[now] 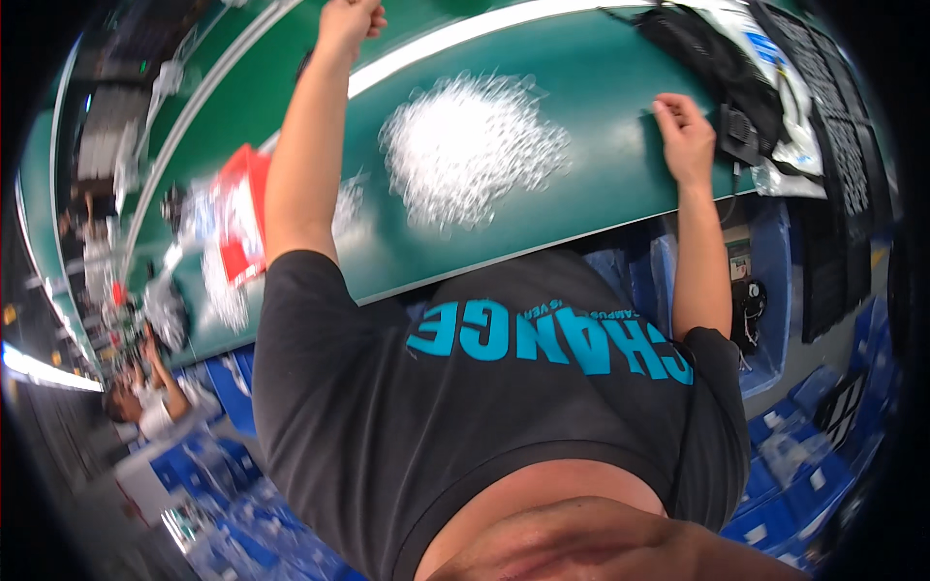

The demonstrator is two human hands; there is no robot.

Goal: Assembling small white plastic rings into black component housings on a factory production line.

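Observation:
A heap of small, clear-white looped plastic pieces [465, 150] lies on the green tabletop [591, 107] in front of me. My left arm reaches far forward, past the heap's left side. At the upper picture edge, my left hand [351, 19] is partly cut off, its visible fingers curled closed; anything inside them is hidden. To the right of the heap, my right hand [688, 140] hovers over or rests on the table, I cannot tell which. Its fingers bend inward with thumb and fingertips close together, and whether they hold something small does not show.
A red bin [242, 213] stands left of my left arm, with more clear pieces [225, 290] beside it. At the right lie a black bag [722, 58] and a small black device [739, 134]. Blue bins [770, 320] sit below the table; another person [160, 402] is at far left.

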